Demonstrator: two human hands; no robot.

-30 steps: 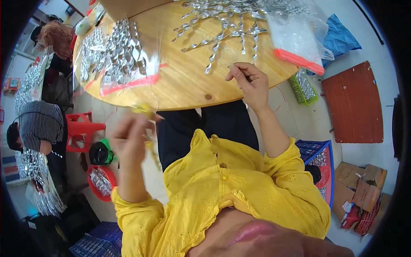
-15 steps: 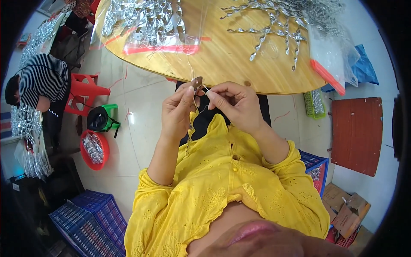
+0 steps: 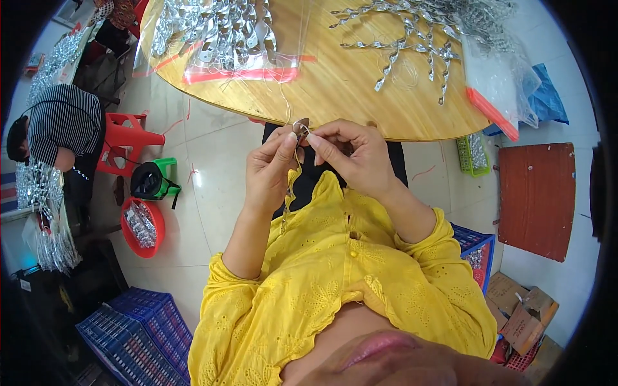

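Observation:
Just past the near table edge, my left hand pinches the flat end of a twisted metal strip between thumb and fingers. The rest of that strip dangles below the hand in front of the yellow shirt. My right hand is closed close beside it, thumb against forefinger on a thin pale string that meets the strip's end. Whether the string passes through a hole there is too small to tell. More thin string trails from the tabletop down to the left hand.
On the wooden table lie silvery twisted strips in clear bags and loose strips. Left are a seated person, a red stool, a green stool and a red basin. Blue crates stand behind left.
My right hand has come slightly closer to the left, and the string now forms a small loop at the strip's end. The strip stays in my left hand.

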